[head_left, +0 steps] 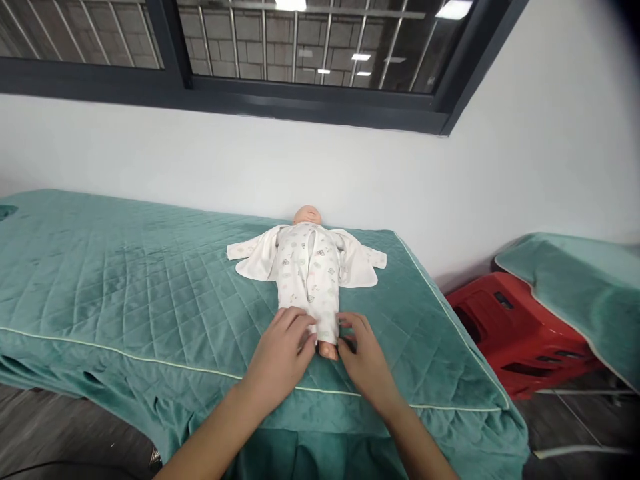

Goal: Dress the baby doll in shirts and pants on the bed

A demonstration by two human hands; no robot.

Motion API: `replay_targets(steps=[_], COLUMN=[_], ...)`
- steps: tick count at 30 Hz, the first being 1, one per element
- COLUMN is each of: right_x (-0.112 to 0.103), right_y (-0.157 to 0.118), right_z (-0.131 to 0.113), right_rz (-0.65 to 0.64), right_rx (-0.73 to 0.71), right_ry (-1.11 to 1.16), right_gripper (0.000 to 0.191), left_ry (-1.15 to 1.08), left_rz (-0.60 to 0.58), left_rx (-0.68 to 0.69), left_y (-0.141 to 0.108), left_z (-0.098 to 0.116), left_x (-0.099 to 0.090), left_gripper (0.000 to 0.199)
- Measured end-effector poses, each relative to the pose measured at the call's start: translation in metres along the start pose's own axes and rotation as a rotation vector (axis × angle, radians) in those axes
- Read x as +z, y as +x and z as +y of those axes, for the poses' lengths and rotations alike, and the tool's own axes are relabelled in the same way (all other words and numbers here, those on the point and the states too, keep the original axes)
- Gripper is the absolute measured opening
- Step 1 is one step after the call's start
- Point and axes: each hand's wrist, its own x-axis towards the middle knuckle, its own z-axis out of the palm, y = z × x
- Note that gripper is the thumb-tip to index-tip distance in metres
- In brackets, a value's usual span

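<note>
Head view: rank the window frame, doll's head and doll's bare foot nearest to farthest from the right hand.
1. Doll's bare foot: just left of the right hand.
2. Doll's head: near the bed's far edge.
3. Window frame: beyond and above the bed.

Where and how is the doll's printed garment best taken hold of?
Probably by the lower hem of the printed garment, one hand at each side, coming from the near side of the bed. The doll lies with its visible foot toward that side, and the hem ends just short of that foot, so its edge is exposed there. The left hand and right hand flank it.
</note>
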Motion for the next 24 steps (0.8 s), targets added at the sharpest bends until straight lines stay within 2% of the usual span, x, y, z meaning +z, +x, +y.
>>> replay_targets(steps=[5,10,14,19,24], right_x=[0.004,0.006,0.009,0.007,-0.014], right_y=[-0.007,-0.012,-0.011,-0.007,-0.008], right_z=[0.006,0.004,0.006,0.007,-0.007], right_rz=[-0.052,-0.092,-0.051,-0.059,-0.049], right_rx=[-0.005,-0.050,-0.052,-0.058,-0.128], right_ry=[-0.144,-0.222,-0.213,-0.131,-0.065], right_gripper=[0.025,0.009,0.009,0.015,0.012], left_ry=[0.342,0.473,0.529,0.482,0.121], left_rz=[-0.206,-0.197,-0.205,-0.186,-0.096], left_rx=[0.074,0.051,0.028,0.047,0.023], left_y=[0.021,0.019,0.019,0.019,0.014], left_z=[0.008,0.012,0.011,0.005,0.014], left_x=[0.015,0.023,0.025,0.024,0.013], left_gripper=[0.018,0.017,0.018,0.014,0.014])
